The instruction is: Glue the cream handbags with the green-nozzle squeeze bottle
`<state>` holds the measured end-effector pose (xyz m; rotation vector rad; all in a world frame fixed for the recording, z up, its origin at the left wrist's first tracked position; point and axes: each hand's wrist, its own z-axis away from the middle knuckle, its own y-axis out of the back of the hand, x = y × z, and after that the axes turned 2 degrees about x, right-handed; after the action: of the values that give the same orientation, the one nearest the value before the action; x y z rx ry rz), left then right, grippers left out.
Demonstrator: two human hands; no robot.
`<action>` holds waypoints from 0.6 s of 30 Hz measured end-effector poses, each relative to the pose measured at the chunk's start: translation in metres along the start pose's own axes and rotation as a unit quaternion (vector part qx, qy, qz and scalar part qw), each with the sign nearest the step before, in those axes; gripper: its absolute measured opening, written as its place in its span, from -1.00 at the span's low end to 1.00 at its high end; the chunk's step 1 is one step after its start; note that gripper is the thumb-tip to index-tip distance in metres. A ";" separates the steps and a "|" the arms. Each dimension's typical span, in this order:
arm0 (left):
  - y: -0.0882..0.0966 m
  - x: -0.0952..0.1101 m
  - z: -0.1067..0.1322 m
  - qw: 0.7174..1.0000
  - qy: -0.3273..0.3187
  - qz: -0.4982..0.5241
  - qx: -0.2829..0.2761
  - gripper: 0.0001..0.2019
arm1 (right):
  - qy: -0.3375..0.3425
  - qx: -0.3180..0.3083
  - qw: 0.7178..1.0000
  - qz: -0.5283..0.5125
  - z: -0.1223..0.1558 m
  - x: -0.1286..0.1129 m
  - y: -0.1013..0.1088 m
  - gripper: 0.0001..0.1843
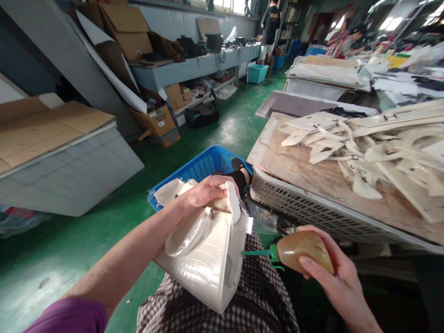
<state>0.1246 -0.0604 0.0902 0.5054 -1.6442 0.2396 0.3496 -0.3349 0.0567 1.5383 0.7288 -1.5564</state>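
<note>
Head view: blue basket (204,163) of cream pieces (bag (208,249) under left hand (203,192)).

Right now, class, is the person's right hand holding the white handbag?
No: the right hand grips a smooth brown oval tool, while the left hand holds the white handbag on the lap.

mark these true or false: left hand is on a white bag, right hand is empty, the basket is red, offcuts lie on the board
1. The left hand rests on a white bag. True.
2. The right hand is empty. False: it holds a brown tool.
3. The basket is red. False: it is blue.
4. Pale offcuts lie on the board. True.
</note>
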 end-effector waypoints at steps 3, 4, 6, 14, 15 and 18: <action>-0.001 0.001 0.000 1.000 -0.002 0.005 0.002 -0.47 | -0.003 -0.013 1.000 -0.005 -0.001 0.002 0.002 -0.51; -0.001 0.002 -0.001 1.000 -0.003 0.006 0.001 -0.48 | -0.001 -0.005 1.000 -0.009 -0.002 0.001 0.001 -0.50; -0.001 0.003 -0.001 1.000 -0.003 0.007 -0.001 -0.48 | 0.001 0.026 1.000 -0.017 -0.005 -0.001 -0.002 -0.50; -0.003 0.005 0.000 1.000 0.008 0.018 -0.002 -0.49 | 0.013 0.020 1.000 0.019 -0.001 0.004 0.006 -0.49; -0.003 0.005 -0.001 1.000 0.009 0.020 -0.004 -0.49 | 0.016 0.005 1.000 0.023 0.001 0.006 0.009 -0.49; -0.004 0.004 -0.002 1.000 0.006 0.023 -0.008 -0.49 | 0.016 -0.017 1.000 0.014 0.005 0.009 0.013 -0.47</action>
<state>0.1281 -0.0633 0.0938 0.4547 -1.6465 0.2631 0.3585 -0.3469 0.0498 1.5453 0.7438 -1.4953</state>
